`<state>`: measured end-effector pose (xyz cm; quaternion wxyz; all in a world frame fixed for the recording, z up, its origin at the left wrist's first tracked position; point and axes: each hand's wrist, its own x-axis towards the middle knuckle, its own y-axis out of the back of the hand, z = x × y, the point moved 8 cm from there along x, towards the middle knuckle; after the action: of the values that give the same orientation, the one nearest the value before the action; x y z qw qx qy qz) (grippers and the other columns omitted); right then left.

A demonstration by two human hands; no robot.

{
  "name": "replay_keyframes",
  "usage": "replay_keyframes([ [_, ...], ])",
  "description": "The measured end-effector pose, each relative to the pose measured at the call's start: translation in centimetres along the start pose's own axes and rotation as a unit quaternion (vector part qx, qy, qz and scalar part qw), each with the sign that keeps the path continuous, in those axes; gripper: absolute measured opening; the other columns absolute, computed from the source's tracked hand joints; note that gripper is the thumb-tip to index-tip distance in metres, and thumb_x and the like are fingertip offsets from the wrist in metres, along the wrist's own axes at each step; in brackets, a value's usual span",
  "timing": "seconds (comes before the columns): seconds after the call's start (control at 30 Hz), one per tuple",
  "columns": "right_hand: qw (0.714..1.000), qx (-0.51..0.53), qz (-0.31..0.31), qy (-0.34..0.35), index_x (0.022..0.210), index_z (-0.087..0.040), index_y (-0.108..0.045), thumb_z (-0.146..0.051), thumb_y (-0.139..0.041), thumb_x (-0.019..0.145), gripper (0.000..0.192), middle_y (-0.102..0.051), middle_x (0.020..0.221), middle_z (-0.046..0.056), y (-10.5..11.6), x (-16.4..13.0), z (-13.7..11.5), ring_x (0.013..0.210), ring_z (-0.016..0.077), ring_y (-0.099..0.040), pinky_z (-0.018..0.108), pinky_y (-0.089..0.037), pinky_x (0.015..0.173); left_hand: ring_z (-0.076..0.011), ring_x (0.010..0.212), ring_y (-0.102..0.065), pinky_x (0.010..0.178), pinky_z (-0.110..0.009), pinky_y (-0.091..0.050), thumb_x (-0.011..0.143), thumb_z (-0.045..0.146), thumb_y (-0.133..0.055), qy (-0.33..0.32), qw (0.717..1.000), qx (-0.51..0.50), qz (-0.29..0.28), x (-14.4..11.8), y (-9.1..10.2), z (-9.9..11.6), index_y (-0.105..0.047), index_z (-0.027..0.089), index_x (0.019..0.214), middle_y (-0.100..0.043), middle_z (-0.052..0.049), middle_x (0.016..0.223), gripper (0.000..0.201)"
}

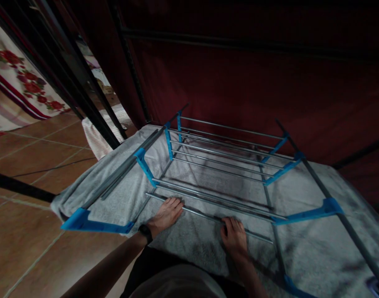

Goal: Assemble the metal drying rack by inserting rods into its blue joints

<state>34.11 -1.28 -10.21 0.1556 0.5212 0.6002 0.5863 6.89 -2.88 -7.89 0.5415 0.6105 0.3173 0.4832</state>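
A loose grey metal rod lies across the near side of a partly assembled rack with blue plastic brackets. My left hand, with a dark band at its wrist, curls over the rod near its left end. Farther right, my right hand closes around the same rod, thumb on the near side. Just beyond both hands, several metal crossbars span between the left and right brackets. A nearer blue bracket sticks out left of my left wrist.
The rack lies on a grey blanket. More loose rods rest along its left side. A dark red curtain hangs behind, with black frame poles at left. Tiled floor and floral fabric show left.
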Motion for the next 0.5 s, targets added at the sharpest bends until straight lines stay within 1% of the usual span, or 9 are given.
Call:
replay_keyframes([
  [0.2, 1.0, -0.006, -0.013, -0.004, 0.102, -0.024, -0.059, -0.02, -0.047, 0.092, 0.016, -0.068, 0.092, 0.006, -0.26, -0.08, 0.24, 0.089, 0.0237, -0.06, 0.038, -0.04, 0.085, -0.0231, 0.1, -0.057, 0.094, -0.041, -0.044, 0.101, 0.023, -0.042, -0.008, 1.0, 0.02, -0.004, 0.15, 0.06, 0.32, -0.063, 0.016, 0.113, -0.064, -0.009, 0.105, 0.026],
  [0.37, 1.0, -0.006, -0.02, -0.011, 0.102, -0.024, -0.061, -0.02, -0.046, 0.092, 0.018, -0.068, 0.095, 0.006, -0.07, -0.03, 0.38, 0.089, 0.0232, -0.06, 0.038, -0.04, 0.084, -0.0234, 0.101, -0.056, 0.095, -0.039, -0.042, 0.1, 0.02, -0.042, -0.013, 0.999, 0.034, -0.031, 0.28, -0.18, 0.64, -0.063, 0.016, 0.114, -0.063, -0.01, 0.106, 0.026],
  [0.5, 1.0, -0.003, -0.022, -0.006, 0.103, -0.023, -0.061, -0.022, -0.045, 0.094, 0.018, -0.069, 0.097, 0.006, 0.0, -0.15, 0.47, 0.091, 0.0237, -0.06, 0.038, -0.04, 0.087, -0.0239, 0.104, -0.055, 0.097, -0.039, -0.041, 0.1, 0.019, -0.041, -0.014, 0.998, 0.038, -0.05, 0.34, 0.07, 1.03, -0.063, 0.016, 0.112, -0.062, -0.01, 0.106, 0.025],
])
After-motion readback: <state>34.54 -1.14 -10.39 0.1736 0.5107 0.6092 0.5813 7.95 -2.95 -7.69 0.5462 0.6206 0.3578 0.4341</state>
